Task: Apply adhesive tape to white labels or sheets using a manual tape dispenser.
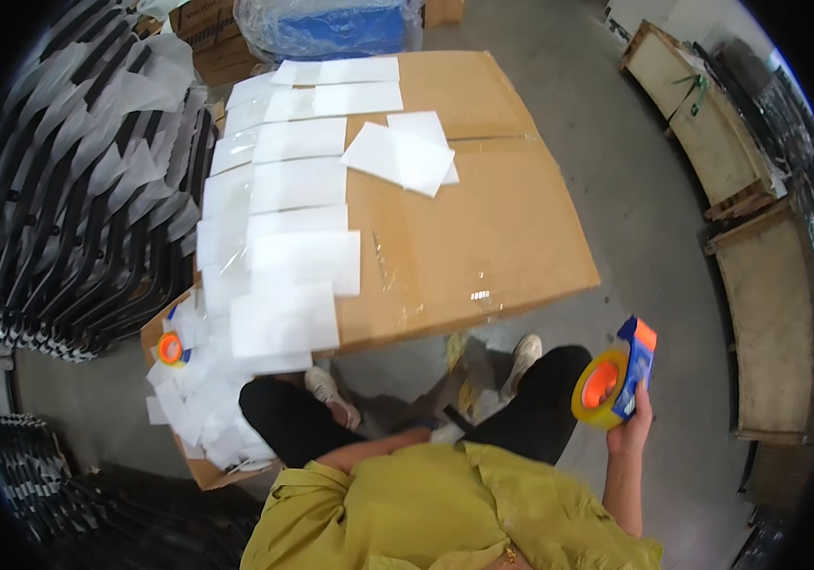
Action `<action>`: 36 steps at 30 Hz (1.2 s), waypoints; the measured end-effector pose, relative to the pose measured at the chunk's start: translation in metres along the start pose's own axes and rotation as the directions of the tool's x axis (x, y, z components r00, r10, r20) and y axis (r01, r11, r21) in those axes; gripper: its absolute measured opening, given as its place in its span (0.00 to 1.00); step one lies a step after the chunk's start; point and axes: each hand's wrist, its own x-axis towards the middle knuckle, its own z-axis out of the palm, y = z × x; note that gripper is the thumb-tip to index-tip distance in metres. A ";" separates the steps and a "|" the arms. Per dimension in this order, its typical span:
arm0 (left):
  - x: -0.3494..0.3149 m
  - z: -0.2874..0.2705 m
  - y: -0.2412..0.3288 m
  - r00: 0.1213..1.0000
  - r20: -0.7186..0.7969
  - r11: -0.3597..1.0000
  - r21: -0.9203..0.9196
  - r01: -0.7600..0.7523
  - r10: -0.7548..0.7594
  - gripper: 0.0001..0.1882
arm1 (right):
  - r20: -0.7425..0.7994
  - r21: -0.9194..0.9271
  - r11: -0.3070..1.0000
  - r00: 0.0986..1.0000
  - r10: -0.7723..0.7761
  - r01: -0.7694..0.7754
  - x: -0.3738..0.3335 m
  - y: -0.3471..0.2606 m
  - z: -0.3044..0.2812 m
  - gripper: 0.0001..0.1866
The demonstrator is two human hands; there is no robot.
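Note:
At the right, beside my knee, my right hand grips a packing tape dispenser with a blue body, orange parts and a roll of yellowish tape. My left hand is low in front of my body, between my thighs; its fingers are hard to make out. A large cardboard box lies before me as a work surface. Overlapping white foam sheets run down its left side, with clear tape across them. Two loose white sheets lie crossed near its middle.
Left of my knee stands an open carton of white sheets, with another orange and blue tape dispenser on top. Stacked black metal frames fill the left. Wooden crates line the right. A plastic-wrapped blue item stands behind the box.

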 end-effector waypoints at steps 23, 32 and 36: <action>0.126 0.043 0.254 0.725 -0.007 0.357 -0.867 -0.348 0.689 0.23 | 0.062 -0.209 0.934 0.949 0.308 -0.290 0.141 -0.013 -0.062 0.20; -0.168 -0.144 0.406 0.069 -0.954 0.945 -0.278 0.171 -0.293 0.23 | 0.309 -0.209 0.960 0.919 0.245 -0.186 0.127 -0.023 -0.074 0.18; -0.296 -0.128 0.356 -0.561 -0.737 0.755 -0.595 0.275 -0.377 0.16 | 0.361 -0.193 0.966 0.903 0.232 -0.171 0.122 -0.021 -0.086 0.19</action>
